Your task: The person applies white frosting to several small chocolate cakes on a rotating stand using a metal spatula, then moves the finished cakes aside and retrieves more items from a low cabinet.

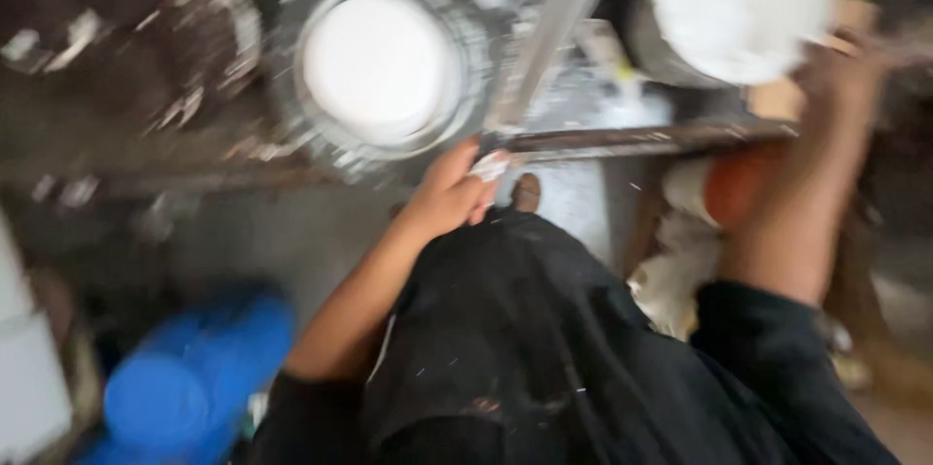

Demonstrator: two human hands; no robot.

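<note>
A: Status of the left hand point(449, 195)?

B: Fingers curled together on a small white lump point(489, 166), held just beside the paint-spattered bucket of white liquid point(381, 65).

A: Right hand point(844, 71)?

B: Blurred; grip cannot be determined. It reaches beside a second white bucket point(737, 6).

A: Hazard?

B: The lump may slip and drop; a knock against either bucket could probably spill the contents.

No label, sign or screen can be made out in this blurred view, and the only containers are a round open bucket point(381, 65) of white at top centre, a second bucket point(736, 6) at top right, and a blue drum point(194, 378) at lower left.
</note>
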